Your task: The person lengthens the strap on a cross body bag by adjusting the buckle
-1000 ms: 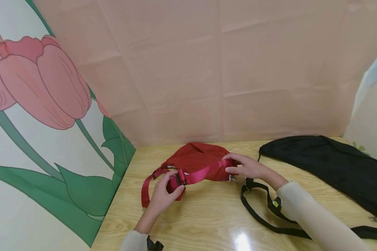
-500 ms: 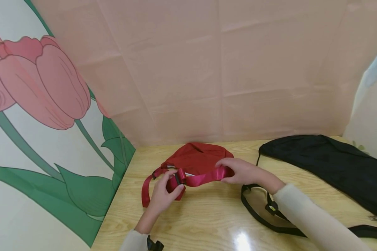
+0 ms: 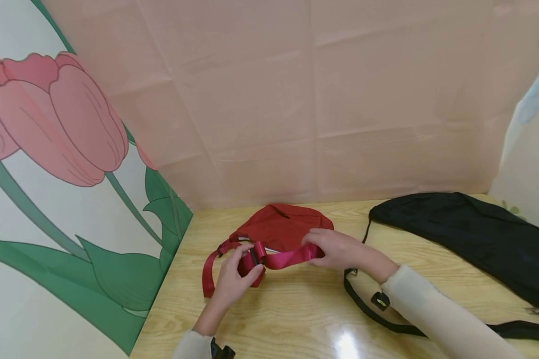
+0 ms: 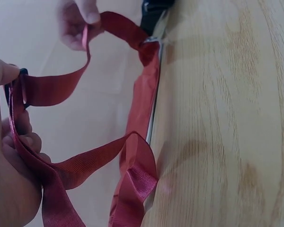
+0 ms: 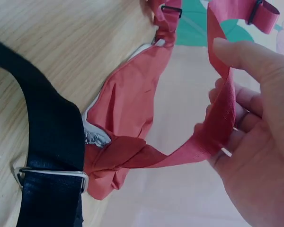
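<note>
A red waist bag (image 3: pixel 287 224) lies on the wooden table near the back wall, its zip edge facing the person. Its magenta strap (image 3: pixel 289 258) is lifted in front of it. In the head view the left hand (image 3: pixel 232 276) pinches the strap at a black buckle (image 4: pixel 23 87) between thumb and fingers. To its right, the right hand (image 3: pixel 337 249) holds the strap between thumb and curled fingers, as the right wrist view shows. Between the two hands the strap sags a little. A further strap loop (image 3: pixel 208 279) hangs down left of the left hand.
On the right lies a large black bag (image 3: pixel 462 239). Its black strap (image 3: pixel 364 306) loops over the table beneath the right forearm, with a metal slider (image 5: pixel 52 174) on it. A pink sheet (image 3: pixel 251 124) covers the wall behind; a tulip panel (image 3: pixel 63 119) stands at left.
The right hand has moved left and slightly down along the strap, nearer the left hand, and the stretch between them now sags. The left hand has stayed in place.
</note>
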`<action>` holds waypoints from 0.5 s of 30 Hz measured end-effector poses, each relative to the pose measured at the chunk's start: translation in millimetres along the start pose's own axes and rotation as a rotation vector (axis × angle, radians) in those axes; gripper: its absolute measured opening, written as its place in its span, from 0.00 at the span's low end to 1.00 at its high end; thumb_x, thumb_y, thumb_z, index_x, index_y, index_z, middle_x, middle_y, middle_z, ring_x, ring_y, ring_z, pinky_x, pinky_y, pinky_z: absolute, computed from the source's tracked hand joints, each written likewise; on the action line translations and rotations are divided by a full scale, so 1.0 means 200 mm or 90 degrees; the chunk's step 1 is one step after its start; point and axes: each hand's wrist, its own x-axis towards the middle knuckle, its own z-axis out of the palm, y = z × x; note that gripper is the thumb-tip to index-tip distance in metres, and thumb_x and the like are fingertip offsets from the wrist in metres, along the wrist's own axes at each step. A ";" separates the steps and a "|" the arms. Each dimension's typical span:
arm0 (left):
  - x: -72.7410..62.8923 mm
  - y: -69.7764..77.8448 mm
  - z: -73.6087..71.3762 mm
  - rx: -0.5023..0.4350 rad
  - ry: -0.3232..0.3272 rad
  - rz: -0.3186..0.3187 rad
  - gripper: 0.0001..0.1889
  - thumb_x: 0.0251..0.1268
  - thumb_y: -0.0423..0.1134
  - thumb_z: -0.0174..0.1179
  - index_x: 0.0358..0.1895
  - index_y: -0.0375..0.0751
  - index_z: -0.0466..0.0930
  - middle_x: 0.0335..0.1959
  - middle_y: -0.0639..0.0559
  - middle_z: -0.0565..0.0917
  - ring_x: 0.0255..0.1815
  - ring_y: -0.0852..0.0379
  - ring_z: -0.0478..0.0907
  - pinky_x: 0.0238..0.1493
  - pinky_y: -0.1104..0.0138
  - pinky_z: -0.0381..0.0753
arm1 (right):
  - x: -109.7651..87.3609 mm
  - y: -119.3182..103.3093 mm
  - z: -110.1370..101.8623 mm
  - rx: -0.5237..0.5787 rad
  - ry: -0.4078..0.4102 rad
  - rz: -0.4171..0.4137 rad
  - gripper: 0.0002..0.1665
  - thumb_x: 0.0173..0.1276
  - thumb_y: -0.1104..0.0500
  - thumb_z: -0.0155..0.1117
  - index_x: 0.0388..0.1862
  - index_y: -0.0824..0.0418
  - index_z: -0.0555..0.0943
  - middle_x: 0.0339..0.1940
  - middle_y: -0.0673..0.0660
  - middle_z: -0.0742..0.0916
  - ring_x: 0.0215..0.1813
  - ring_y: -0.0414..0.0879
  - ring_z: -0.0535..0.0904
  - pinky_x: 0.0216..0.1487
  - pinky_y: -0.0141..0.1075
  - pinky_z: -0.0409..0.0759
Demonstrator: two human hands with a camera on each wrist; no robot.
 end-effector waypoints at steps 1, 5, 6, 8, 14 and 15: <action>0.00 0.00 0.00 -0.004 0.000 -0.002 0.24 0.64 0.40 0.70 0.63 0.53 0.76 0.49 0.53 0.83 0.47 0.53 0.81 0.42 0.67 0.82 | 0.00 0.00 0.00 0.012 -0.004 0.002 0.22 0.66 0.49 0.73 0.55 0.53 0.81 0.49 0.46 0.81 0.47 0.40 0.77 0.50 0.40 0.80; 0.00 0.00 0.00 -0.009 0.002 -0.008 0.25 0.63 0.37 0.71 0.62 0.52 0.76 0.49 0.53 0.83 0.47 0.53 0.81 0.42 0.67 0.82 | 0.00 0.01 0.02 0.048 -0.011 0.000 0.21 0.68 0.51 0.71 0.58 0.53 0.79 0.49 0.44 0.80 0.46 0.39 0.75 0.50 0.39 0.79; 0.00 0.00 0.00 -0.008 0.003 -0.012 0.25 0.62 0.36 0.71 0.62 0.50 0.76 0.49 0.52 0.84 0.47 0.52 0.81 0.42 0.67 0.82 | 0.00 0.02 0.02 0.051 -0.009 -0.002 0.21 0.69 0.50 0.70 0.58 0.53 0.79 0.49 0.44 0.80 0.46 0.39 0.75 0.50 0.39 0.78; 0.00 0.00 0.00 -0.007 0.005 -0.012 0.26 0.62 0.34 0.71 0.62 0.49 0.76 0.49 0.52 0.84 0.47 0.53 0.81 0.42 0.67 0.82 | -0.01 0.03 0.02 0.052 -0.005 -0.010 0.21 0.69 0.47 0.70 0.57 0.52 0.80 0.48 0.43 0.80 0.46 0.39 0.75 0.51 0.40 0.77; 0.00 -0.01 0.00 0.007 0.005 0.006 0.24 0.64 0.39 0.70 0.62 0.52 0.77 0.48 0.53 0.83 0.47 0.51 0.82 0.42 0.67 0.82 | -0.01 0.07 0.03 0.048 0.016 -0.028 0.23 0.68 0.38 0.68 0.55 0.49 0.83 0.45 0.42 0.79 0.43 0.38 0.73 0.44 0.36 0.73; 0.00 -0.01 0.00 0.010 0.004 0.006 0.24 0.64 0.39 0.70 0.63 0.52 0.76 0.48 0.52 0.83 0.47 0.51 0.82 0.42 0.66 0.82 | -0.01 0.07 0.03 0.050 0.021 -0.030 0.23 0.67 0.39 0.69 0.55 0.49 0.83 0.45 0.42 0.80 0.43 0.39 0.73 0.43 0.36 0.74</action>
